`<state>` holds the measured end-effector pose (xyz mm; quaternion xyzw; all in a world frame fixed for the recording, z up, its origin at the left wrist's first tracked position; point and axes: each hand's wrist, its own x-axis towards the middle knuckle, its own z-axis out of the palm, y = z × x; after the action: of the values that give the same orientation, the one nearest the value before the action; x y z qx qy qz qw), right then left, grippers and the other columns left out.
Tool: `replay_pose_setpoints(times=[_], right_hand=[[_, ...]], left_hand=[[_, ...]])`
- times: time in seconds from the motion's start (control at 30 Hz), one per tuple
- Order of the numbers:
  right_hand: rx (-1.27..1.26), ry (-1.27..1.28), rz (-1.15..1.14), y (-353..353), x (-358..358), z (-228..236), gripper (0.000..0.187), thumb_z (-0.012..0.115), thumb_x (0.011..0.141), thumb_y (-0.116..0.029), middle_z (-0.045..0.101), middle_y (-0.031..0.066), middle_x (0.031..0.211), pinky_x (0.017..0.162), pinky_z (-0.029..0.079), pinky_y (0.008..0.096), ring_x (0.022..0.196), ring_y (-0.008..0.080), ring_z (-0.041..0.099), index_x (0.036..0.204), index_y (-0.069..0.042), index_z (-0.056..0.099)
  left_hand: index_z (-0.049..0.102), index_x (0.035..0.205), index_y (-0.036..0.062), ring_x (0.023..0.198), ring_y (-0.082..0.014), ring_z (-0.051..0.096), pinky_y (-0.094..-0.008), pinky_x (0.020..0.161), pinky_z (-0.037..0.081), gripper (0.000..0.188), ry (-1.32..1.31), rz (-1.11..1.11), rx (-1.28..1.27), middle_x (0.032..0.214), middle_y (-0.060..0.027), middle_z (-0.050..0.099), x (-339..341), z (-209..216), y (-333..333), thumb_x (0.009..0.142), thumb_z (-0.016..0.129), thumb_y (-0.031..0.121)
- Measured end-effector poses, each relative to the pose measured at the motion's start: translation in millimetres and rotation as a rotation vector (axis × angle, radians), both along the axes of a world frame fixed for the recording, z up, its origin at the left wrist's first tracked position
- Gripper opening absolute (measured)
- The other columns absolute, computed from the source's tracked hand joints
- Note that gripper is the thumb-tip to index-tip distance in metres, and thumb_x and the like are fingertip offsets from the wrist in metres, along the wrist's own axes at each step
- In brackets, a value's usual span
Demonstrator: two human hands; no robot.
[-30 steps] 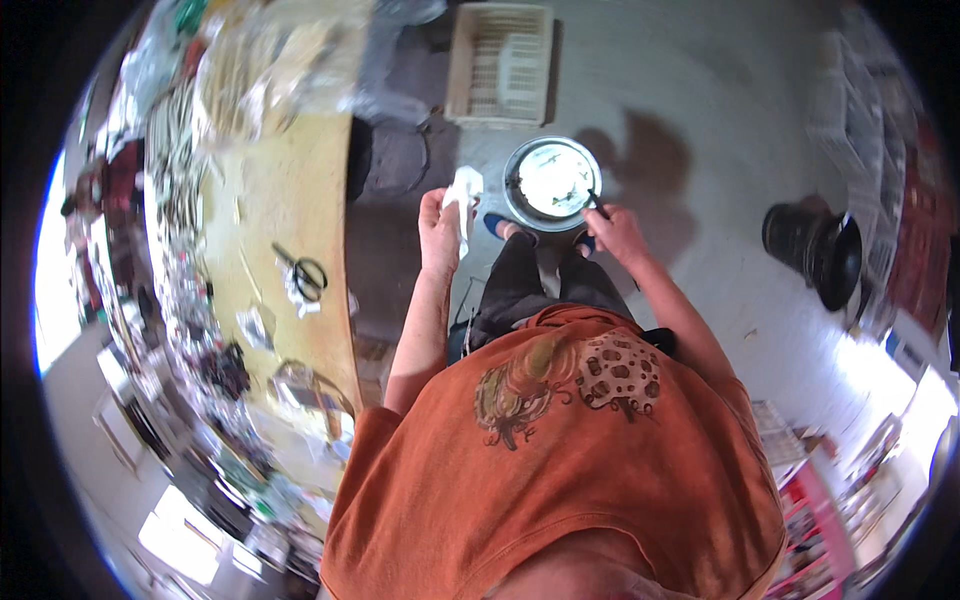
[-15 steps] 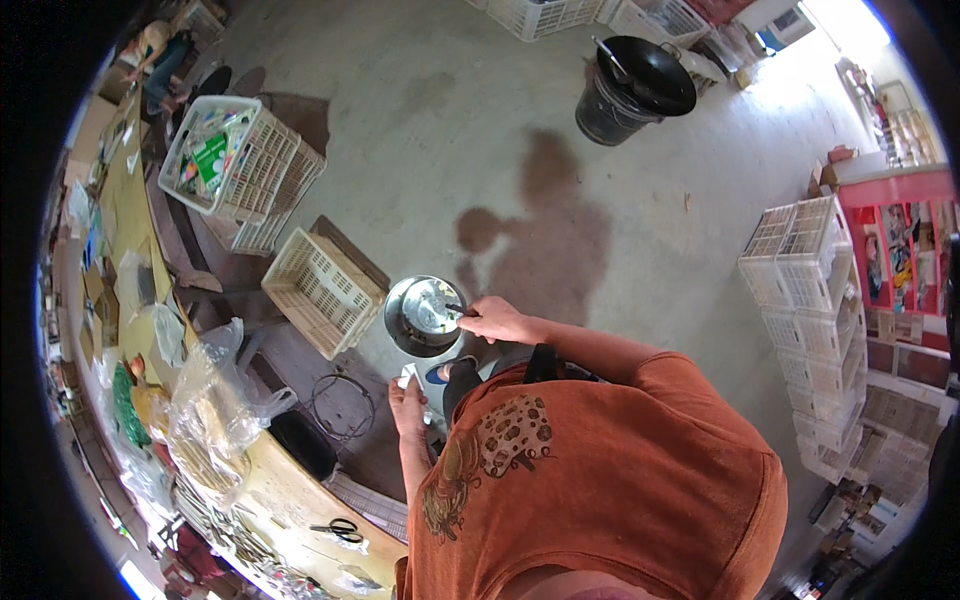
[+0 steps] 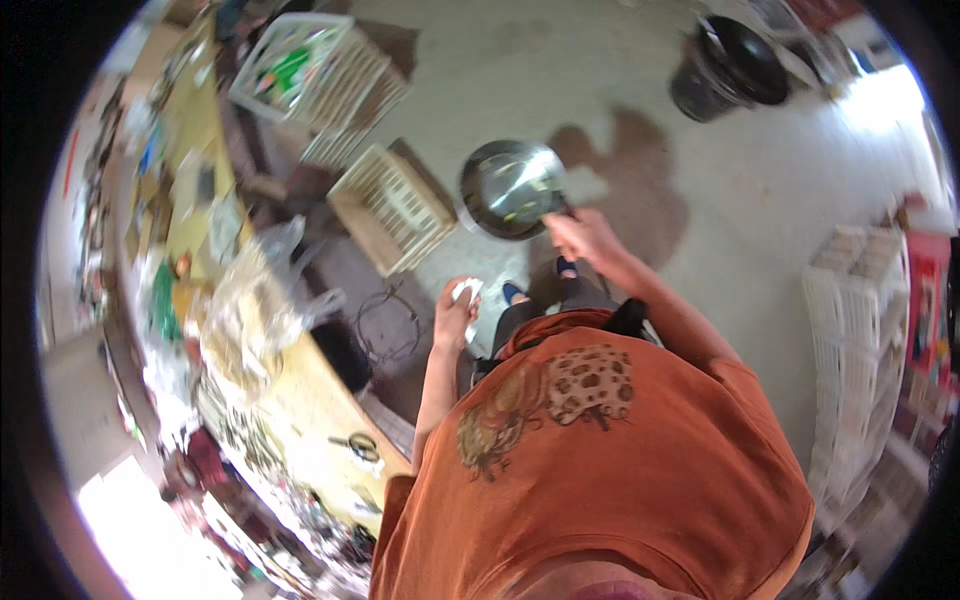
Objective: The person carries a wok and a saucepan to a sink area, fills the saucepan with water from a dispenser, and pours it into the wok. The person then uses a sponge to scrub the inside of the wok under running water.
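A shiny metal pan (image 3: 512, 190) hangs out in front of me above the floor. My right hand (image 3: 585, 240) is closed round its dark handle. Some small yellow-green bits show inside the pan near the handle, blurred by motion. Lower and to the left, my left hand (image 3: 452, 320) has its fingers curled round a crumpled white piece (image 3: 467, 290), which could be paper or cloth. That hand is apart from the pan. The nearest thing to the pan's left is a cream plastic crate (image 3: 392, 210), standing on the floor and holding nothing that I can see.
A long worktable (image 3: 310, 400) runs along my left, bearing plastic bags (image 3: 250, 310) and black scissors (image 3: 360, 446). Beyond the crate stands a filled white crate (image 3: 300, 75). A black bucket (image 3: 700, 90) with a wok is far right; white crates (image 3: 855, 300) are stacked at right.
My right hand has lifted the pan and carried it farther out, so it looks larger. My left hand still grips the white piece. The whole view has shifted and blurred.
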<state>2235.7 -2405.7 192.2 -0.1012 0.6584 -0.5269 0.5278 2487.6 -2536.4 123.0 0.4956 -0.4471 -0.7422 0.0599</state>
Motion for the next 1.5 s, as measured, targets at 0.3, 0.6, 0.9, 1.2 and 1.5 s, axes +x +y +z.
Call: replay_pose_setpoints(times=[0.3, 0.6, 0.9, 1.2, 1.5], right_hand=[[-0.022, 0.217, 0.013, -24, 28, 3, 0.043, 0.058, 0.088, -0.039, 0.051, 0.0009, 0.055, 0.039, 0.035, 0.0254, 0.04, 0.0097, 0.048, 0.065, -0.004, 0.052], [0.228, 0.254, 0.004, -2, 37, -16, 0.047, 0.058, 0.087, -0.043, 0.045, -0.0006, 0.046, 0.039, 0.031, 0.0252, 0.039, 0.0103, 0.047, 0.057, -0.008, 0.049], [0.235, 0.296, -0.029, 40, 41, -38, 0.046, 0.057, 0.089, -0.04, 0.048, -0.0001, 0.046, 0.04, 0.03, 0.0253, 0.04, 0.0095, 0.043, 0.055, -0.009, 0.05], [0.178, 0.181, -0.268, 80, 23, -14, 0.045, 0.059, 0.088, -0.038, 0.049, 0.0031, 0.051, 0.036, 0.036, 0.0296, 0.035, 0.0131, 0.046, 0.06, -0.003, 0.049], [0.114, 0.084, -0.544, 175, -36, -32, 0.044, 0.056, 0.09, -0.036, 0.046, 0.002, 0.05, 0.034, 0.035, 0.0287, 0.035, 0.0132, 0.045, 0.061, -0.004, 0.048]], left_hand=[[0.044, 0.071, 0.0156, 0.043, -0.008, 0.03, -0.0223, 0.039, 0.025, 0.033, 0.152, 0.319, 0.277, 0.056, 0.0037, 0.037, 29, -3, -20, 0.093, 0.049, 0.039], [0.052, 0.092, 0.0031, 0.062, -0.0161, 0.047, -0.025, 0.052, 0.039, 0.037, 0.602, 0.556, 0.876, 0.074, -0.0077, 0.051, 48, -10, -46, 0.094, 0.037, 0.037], [0.048, 0.113, 0.006, 0.06, -0.0109, 0.051, -0.0232, 0.048, 0.043, 0.023, 0.142, 0.444, 0.443, 0.078, -0.0022, 0.053, 92, -68, -46, 0.096, 0.038, 0.019], [0.058, 0.084, 0.0082, 0.055, -0.0116, 0.05, -0.0292, 0.047, 0.04, 0.026, -0.316, -0.192, 0.179, 0.069, 0.0013, 0.051, 195, -150, 6, 0.093, 0.047, 0.03], [0.058, 0.09, 0.0069, 0.064, -0.0139, 0.053, -0.0309, 0.055, 0.043, 0.026, -0.312, -0.331, 0.179, 0.078, -0.0013, 0.054, 80, -112, 34, 0.093, 0.047, 0.03]])
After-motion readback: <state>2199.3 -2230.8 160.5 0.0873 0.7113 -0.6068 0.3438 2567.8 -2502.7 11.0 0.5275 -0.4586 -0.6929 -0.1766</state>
